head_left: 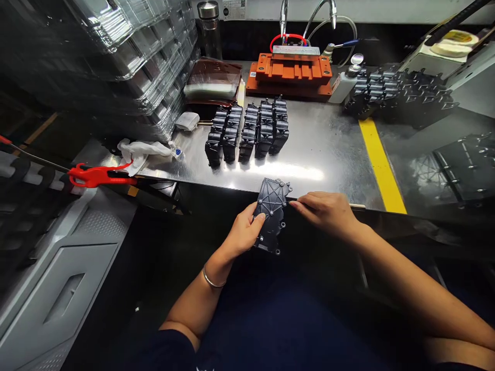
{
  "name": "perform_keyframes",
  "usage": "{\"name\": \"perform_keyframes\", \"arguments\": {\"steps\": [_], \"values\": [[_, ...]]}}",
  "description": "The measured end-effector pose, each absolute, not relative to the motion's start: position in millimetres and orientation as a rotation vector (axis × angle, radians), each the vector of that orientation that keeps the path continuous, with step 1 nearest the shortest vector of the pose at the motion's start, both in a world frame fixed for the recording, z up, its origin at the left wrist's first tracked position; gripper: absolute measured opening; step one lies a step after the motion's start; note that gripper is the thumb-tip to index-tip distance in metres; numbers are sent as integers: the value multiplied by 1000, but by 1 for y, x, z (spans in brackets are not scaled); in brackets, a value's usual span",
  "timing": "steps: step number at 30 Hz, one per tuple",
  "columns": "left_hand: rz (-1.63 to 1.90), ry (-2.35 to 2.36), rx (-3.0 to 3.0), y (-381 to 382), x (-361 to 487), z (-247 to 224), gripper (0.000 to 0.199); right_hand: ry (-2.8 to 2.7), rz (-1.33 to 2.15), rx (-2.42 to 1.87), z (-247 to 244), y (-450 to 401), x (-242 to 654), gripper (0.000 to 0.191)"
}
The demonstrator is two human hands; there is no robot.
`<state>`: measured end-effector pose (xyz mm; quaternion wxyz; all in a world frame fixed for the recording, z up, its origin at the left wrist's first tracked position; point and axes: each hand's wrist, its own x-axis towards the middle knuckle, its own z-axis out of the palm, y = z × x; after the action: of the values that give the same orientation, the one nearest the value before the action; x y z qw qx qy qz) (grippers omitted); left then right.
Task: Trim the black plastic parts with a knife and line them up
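A flat black plastic part (271, 198) with crossed ribs and small round bosses is held upright at the front edge of the metal table. My left hand (247, 226) grips it from the left, the thumb lying across its face. At the part's right edge is my right hand (325, 208), its thumb and forefinger pinched around a thin object whose tip meets the part. A pale stick end (357, 206) shows behind that hand. Beyond the held part, several similar black parts (247, 131) stand in rows on the table.
An orange fixture (290, 74) stands at the back, with a white bottle (343, 86) beside it. More black parts (373, 90) lie at the right. Stacked clear trays (143, 72) rise at the left, near a red air gun (98, 175) and a white cloth (143, 151).
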<state>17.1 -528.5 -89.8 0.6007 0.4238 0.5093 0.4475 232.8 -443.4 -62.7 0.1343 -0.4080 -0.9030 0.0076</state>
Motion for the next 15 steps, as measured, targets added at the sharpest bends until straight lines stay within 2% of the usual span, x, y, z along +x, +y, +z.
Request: {"name": "perform_keyframes", "arguments": {"steps": [15], "values": [[1058,1215,995,-529,21,-97,39,-2419,-13,-1287,-70,-459,226,47]]}}
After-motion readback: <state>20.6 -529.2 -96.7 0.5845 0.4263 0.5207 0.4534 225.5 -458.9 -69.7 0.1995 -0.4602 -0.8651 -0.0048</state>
